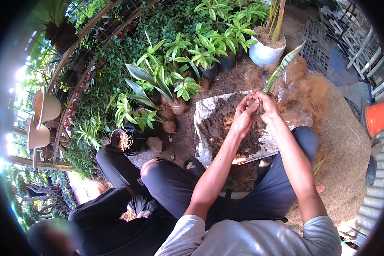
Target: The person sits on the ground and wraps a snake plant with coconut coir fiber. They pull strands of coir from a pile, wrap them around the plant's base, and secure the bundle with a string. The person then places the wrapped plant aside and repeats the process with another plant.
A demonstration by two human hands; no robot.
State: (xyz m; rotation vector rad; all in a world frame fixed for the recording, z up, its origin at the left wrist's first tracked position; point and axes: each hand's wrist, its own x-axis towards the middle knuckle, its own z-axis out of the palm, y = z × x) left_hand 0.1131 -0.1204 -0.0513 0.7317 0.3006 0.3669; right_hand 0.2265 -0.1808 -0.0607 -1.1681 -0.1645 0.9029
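Snake plant cutting (281,69) is up in the hands now, its pale-edged green leaf slanting up and to the right over the far right corner of a whitish sheet (202,112). Right hand (266,106) is wrapped around the base, the leaf rising just beyond the knuckles, and left hand (243,115) comes in against it, fingers curled round the same low end. So both are clasped on the cutting, side by side and touching, though the fingers hide the very bottom of it. Below them, dark fibrous potting mix (215,126) spreads across the sheet, and just to the right sits a tangle of brown coconut fibre (315,96). Beyond, a white pot (266,53) carries thick stems, with leafy potted plants (205,53) lined up to its left. More snake plants (147,79) lean among the greenery. Over at the right edge, an orange pot (376,118); down on the left, close beside, another person's dark-trousered leg (117,170), knee bent.
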